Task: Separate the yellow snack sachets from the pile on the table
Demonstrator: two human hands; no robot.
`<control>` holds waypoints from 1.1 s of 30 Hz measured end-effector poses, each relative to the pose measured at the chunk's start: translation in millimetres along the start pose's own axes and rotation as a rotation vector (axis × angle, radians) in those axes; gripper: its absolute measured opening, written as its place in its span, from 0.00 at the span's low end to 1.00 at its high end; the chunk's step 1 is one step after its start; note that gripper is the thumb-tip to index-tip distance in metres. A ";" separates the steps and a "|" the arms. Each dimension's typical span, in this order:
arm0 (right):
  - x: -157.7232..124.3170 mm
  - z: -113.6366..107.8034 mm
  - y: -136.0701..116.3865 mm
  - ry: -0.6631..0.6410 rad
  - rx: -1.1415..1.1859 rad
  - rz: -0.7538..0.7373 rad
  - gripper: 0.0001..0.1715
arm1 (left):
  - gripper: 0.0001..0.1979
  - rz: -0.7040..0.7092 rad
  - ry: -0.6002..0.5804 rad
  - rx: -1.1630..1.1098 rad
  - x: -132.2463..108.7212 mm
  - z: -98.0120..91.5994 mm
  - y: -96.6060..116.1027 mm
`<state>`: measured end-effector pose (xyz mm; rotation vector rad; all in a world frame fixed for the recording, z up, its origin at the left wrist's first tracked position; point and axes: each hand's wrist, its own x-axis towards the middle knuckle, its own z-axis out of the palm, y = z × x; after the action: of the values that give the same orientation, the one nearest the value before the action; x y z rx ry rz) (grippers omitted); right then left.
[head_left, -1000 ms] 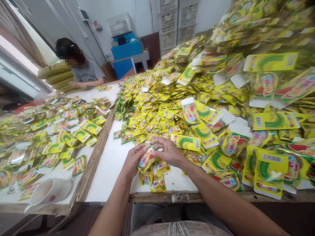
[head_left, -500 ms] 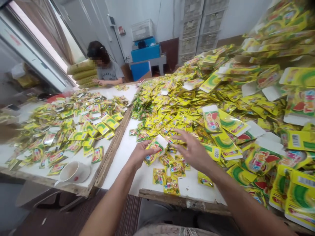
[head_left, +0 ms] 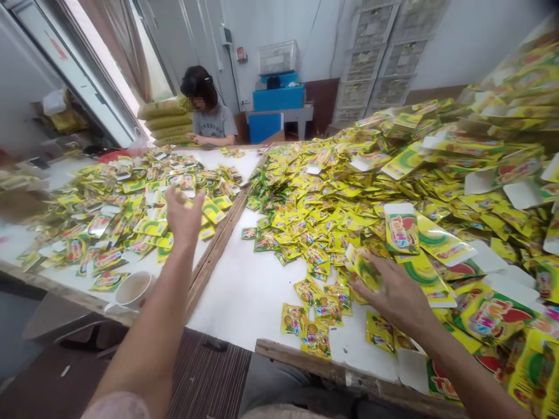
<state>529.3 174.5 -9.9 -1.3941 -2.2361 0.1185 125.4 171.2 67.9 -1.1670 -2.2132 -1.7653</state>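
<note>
My left hand (head_left: 184, 214) is raised over the left-hand pile of small printed boxes (head_left: 151, 226), its fingers apart and nothing plainly held in them. On the right, my right hand (head_left: 395, 291) grips a small yellow-and-green box (head_left: 365, 266) between thumb and fingers, its white end turned up. Small yellow sachets (head_left: 317, 340) lie on the white tabletop (head_left: 231, 291) just left of that hand. Beyond it spreads a big heap of yellow sachets (head_left: 323, 203), with several green ones (head_left: 266, 238) along its left edge. An upright printed box (head_left: 400, 230) with a white flap leans nearby.
A white cup (head_left: 131, 291) stands near the left table's front edge, close to my left forearm. A raised wooden strip (head_left: 218, 241) divides the two tabletops. Larger boxes (head_left: 487, 314) are piled on the right. Across the table sits another person (head_left: 213, 122).
My left hand has swung left to the box pile and no longer holds the box it had. My right hand, open before, has moved right and closed on a box. The view has shifted slightly.
</note>
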 end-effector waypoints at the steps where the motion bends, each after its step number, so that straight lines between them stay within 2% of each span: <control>1: 7.9 1.6 -17.2 0.001 0.100 0.053 0.27 | 0.26 -0.084 -0.081 -0.105 -21.3 1.4 4.8; 2: 15.7 4.8 -36.3 -0.027 0.197 0.085 0.28 | 0.25 -0.180 -0.221 -0.217 -47.5 4.4 8.8; 4: 30.6 16.3 -76.8 -0.107 0.320 0.032 0.29 | 0.25 -0.427 -0.545 -0.408 -103.4 12.6 12.0; 5: 37.7 24.0 -95.9 -0.162 0.340 -0.032 0.29 | 0.25 -0.541 -0.668 -0.523 -128.1 16.3 10.7; 6: 44.8 32.5 -112.7 -0.251 0.355 -0.098 0.29 | 0.24 -0.639 -0.730 -0.657 -148.1 19.1 7.4; 7: 52.4 41.1 -126.4 -0.338 0.373 -0.165 0.31 | 0.23 -0.726 -0.720 -0.757 -162.3 20.7 2.2; 9: 70.1 57.7 -142.4 -0.453 0.395 -0.251 0.34 | 0.21 -0.860 -0.622 -0.860 -174.0 19.5 -12.0; 12: 101.3 79.5 -142.4 -0.454 0.257 -0.272 0.35 | 0.20 -0.944 -0.505 -0.775 -162.5 10.6 -35.2; 15: 124.1 97.7 -129.8 -0.461 0.000 -0.352 0.35 | 0.23 -0.907 -0.495 -0.629 -141.8 3.7 -48.8; 18: 128.4 106.7 -119.1 -0.421 -0.112 -0.449 0.21 | 0.24 -0.802 -0.508 -0.528 -130.0 4.2 -50.2; 20: 124.2 105.0 -114.0 -0.376 -0.116 -0.452 0.16 | 0.26 -0.755 -0.560 -0.502 -130.6 6.8 -48.2; 23: 114.0 94.2 -106.9 -0.319 -0.020 -0.361 0.14 | 0.30 -0.786 -0.678 -0.531 -138.6 9.7 -46.6; 26: 100.1 82.6 -99.2 -0.207 0.310 -0.124 0.12 | 0.35 -0.764 -0.705 -0.576 -141.5 7.9 -46.6; 28: 88.8 78.2 -94.3 -0.200 0.558 0.066 0.13 | 0.40 -0.639 -0.701 -0.491 -138.1 4.7 -44.1; 30: 77.2 76.7 -90.5 -0.266 0.662 0.191 0.14 | 0.42 -0.435 -0.657 -0.205 -134.7 2.3 -37.7; 33: 63.1 77.3 -88.7 -0.362 0.497 0.202 0.16 | 0.40 -0.104 -0.535 0.369 -139.8 3.8 -23.0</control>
<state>399.3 201.2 -25.3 -1.3848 -2.1159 0.9932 212.0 102.9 -21.1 -1.5852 -2.7705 -1.0722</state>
